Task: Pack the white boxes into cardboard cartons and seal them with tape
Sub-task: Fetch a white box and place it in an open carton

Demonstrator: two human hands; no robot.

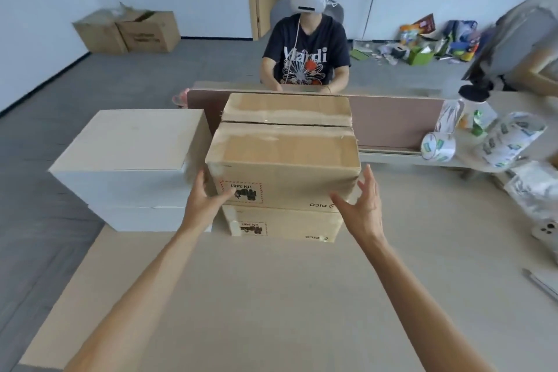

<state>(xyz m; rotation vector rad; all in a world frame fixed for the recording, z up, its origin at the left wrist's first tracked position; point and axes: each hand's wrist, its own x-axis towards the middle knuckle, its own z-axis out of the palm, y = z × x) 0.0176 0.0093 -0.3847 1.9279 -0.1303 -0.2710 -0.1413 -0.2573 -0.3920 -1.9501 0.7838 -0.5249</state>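
Note:
Two cardboard cartons are stacked at the middle of the table. The upper carton has clear tape along its closed top seam; the lower carton sits under it. My left hand touches the upper carton's front left corner with straight fingers. My right hand is spread open just off its front right corner, holding nothing. A stack of white boxes stands directly left of the cartons.
Tape rolls and wrapped packages lie at the table's right. A phone rests near the right edge. A person in a headset sits across, behind a low partition. Cardboard boxes stand by the far wall.

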